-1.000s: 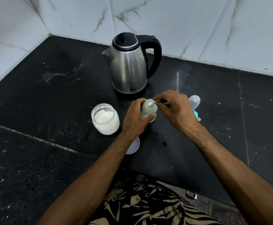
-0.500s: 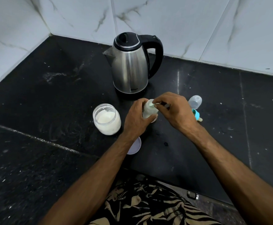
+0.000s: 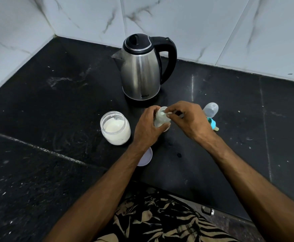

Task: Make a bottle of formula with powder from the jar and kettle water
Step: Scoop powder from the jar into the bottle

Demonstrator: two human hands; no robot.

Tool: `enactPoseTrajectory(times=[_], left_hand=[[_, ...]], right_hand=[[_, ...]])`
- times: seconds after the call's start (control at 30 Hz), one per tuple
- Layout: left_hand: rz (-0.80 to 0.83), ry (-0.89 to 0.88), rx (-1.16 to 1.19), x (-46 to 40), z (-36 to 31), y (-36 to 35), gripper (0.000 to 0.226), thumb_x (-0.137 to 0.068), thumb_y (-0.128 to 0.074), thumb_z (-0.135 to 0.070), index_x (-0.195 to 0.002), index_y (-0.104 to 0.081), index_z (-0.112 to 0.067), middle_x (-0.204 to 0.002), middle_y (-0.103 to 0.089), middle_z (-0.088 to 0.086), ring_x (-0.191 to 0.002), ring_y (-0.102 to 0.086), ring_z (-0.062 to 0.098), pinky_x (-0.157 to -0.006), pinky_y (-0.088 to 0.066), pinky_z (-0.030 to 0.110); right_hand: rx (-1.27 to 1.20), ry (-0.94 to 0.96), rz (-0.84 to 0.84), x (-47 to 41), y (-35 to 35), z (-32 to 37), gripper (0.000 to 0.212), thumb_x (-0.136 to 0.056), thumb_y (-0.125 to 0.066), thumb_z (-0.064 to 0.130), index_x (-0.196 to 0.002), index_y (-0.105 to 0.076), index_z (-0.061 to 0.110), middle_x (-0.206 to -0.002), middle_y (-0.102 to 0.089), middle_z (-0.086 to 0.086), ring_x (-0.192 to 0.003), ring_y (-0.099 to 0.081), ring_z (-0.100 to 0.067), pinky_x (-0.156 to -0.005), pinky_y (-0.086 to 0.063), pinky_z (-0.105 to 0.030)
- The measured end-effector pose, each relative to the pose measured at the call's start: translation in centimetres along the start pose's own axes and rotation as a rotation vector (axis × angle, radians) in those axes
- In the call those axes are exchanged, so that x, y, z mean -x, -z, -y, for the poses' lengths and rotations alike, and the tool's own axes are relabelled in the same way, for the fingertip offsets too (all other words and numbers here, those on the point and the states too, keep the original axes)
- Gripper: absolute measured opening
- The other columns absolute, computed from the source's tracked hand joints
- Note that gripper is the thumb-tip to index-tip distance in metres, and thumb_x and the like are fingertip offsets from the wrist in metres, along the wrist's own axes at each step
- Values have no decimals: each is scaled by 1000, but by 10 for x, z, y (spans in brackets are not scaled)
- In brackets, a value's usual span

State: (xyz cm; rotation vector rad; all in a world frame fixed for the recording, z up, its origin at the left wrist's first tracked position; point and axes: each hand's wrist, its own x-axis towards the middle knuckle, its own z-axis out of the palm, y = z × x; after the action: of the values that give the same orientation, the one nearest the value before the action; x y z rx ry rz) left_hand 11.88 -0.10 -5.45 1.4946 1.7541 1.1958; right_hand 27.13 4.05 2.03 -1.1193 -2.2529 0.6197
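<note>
Spooning powder into bottle [image 3: 161,119] mid-tabletop [image 3: 55,95].
Lid [image 3: 145,158] nearest; left hand [image 3: 147,127] wrapped round bottle, right hand [image 3: 189,119] pinching spoon [image 3: 167,113] over its mouth; open jar [image 3: 115,128] at 9 o'clock, cap [image 3: 211,110] at 3, kettle [image 3: 142,67] at 12.

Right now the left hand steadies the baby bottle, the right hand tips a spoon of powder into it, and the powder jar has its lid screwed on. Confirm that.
Not quite: the head view shows the powder jar open, its lid lying on the counter. The rest stands.
</note>
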Motion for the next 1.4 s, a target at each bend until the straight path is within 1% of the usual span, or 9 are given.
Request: enactPoseTrajectory(times=[0.07,0.17,0.23,0.43,0.6,0.8,1.07,1.27,1.4], left_hand=[[2,3,6,0,1,-1,51,-69,-74,-48,-113,-51,-36,-113,-58,-14,-103,-59,6,-84,-55,41],[-1,7,-6,0,1,-1,52,-69,-74,-48,-114,-50,-36,-114,-58,-14,-104,-58,7,-85,-54,42],[-6,11,-2,0,1,-1,53,-68,-75,-48,-114,-51,-34,-114,-58,-13,-104,-58,8,-85,-54,42],[-5,31,11,2,-1,-2,57,-67,-75,-48,-116,-52,-28,-115,-59,-13,-106,-58,9,-87,-53,42],[7,94,5,10,5,1,78,-68,-82,-45,-133,-46,-22,-124,-55,-6,-111,-55,9,-95,-50,36],[4,133,56,38,8,26,61,-78,-80,-32,-131,-50,-26,-125,-56,-7,-112,-54,2,-92,-48,22],[21,170,55,74,13,42,53,-81,-77,-27,-128,-54,-21,-120,-61,-7,-112,-56,2,-96,-49,27],[12,186,8,83,12,52,46,-84,-74,-31,-125,-54,-23,-117,-61,-13,-110,-56,-3,-94,-46,19],[24,212,-26,85,15,54,44,-84,-72,-37,-122,-57,-21,-118,-62,-13,-109,-57,0,-95,-48,27]], right_hand=[[-7,-54,17,1,-2,-2,16,-88,-72,13,-105,-75,14,-100,-73,-3,-86,-68,-14,-80,-58,-32],[-132,-133,-110,3,-1,1,15,-88,-71,11,-103,-75,15,-97,-71,5,-82,-65,-4,-74,-50,-11],[-238,-202,-169,3,1,2,14,-89,-70,10,-101,-74,16,-94,-71,9,-83,-64,0,-72,-48,-8],[-583,-393,-335,-2,5,3,12,-88,-69,4,-95,-72,13,-79,-73,4,-73,-68,-8,-70,-60,-32],[-815,-496,-403,-1,4,4,13,-90,-67,0,-103,-69,0,-74,-69,4,-71,-67,-6,-63,-59,-25],[-983,-541,-359,-6,-2,15,13,-90,-66,0,-98,-67,11,-77,-69,-2,-71,-70,-13,-62,-58,-26],[-976,-443,-169,-21,-42,52,15,-90,-66,0,-105,-65,0,-81,-69,-7,-70,-69,-16,-63,-58,-28],[-893,-330,-69,-31,-75,83,12,-90,-66,-1,-101,-66,5,-86,-71,-11,-73,-71,-16,-60,-57,-24],[-696,-258,-27,-36,-92,88,13,-88,-68,5,-98,-68,13,-84,-71,-2,-77,-71,-16,-63,-59,-27]])
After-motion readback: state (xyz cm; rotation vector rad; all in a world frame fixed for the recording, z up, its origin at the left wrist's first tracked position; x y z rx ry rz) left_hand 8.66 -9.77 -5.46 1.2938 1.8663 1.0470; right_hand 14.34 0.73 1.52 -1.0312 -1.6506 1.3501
